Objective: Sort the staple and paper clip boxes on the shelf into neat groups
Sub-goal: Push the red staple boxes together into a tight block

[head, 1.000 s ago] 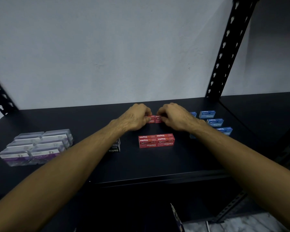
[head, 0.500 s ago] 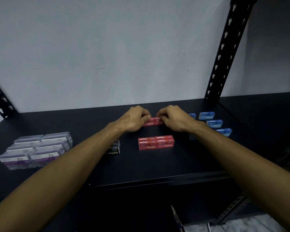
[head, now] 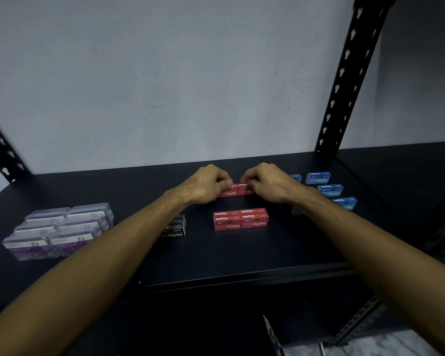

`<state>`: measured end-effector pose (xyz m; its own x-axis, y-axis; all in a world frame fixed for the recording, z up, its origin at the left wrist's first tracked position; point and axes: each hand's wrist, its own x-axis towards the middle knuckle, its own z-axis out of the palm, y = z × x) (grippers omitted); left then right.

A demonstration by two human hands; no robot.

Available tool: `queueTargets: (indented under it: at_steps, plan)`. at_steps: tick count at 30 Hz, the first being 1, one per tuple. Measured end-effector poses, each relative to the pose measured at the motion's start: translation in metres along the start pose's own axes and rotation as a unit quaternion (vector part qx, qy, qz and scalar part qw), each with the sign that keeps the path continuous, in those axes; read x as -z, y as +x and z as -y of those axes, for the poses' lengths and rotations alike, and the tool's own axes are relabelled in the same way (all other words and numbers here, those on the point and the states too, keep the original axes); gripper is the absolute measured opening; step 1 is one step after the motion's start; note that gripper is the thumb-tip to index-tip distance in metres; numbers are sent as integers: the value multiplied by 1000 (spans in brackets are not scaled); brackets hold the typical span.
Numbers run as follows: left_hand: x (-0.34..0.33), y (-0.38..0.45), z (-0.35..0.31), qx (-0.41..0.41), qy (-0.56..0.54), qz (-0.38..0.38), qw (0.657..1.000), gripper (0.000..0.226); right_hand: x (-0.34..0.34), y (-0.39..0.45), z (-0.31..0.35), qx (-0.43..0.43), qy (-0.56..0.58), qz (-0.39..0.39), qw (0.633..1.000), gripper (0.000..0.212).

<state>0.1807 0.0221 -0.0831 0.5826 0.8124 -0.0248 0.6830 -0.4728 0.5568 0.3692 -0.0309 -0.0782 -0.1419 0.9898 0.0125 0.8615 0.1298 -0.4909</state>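
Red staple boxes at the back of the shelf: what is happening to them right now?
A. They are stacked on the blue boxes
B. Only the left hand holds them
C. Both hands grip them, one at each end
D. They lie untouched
C: the left hand and the right hand each curl round an end of the back red staple boxes, behind the front red group.

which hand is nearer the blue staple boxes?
Right. The right hand grips the right end of the red boxes at the back, just left of the blue staple boxes. The left hand grips their left end, farther off.
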Motion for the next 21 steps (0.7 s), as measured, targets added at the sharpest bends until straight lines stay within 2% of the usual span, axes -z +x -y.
queueTargets:
  at_steps: [21]
  plan:
    - [4, -39, -7, -6, -26, 77, 997, 18, -5, -39, 12, 19, 7, 56, 998, 22]
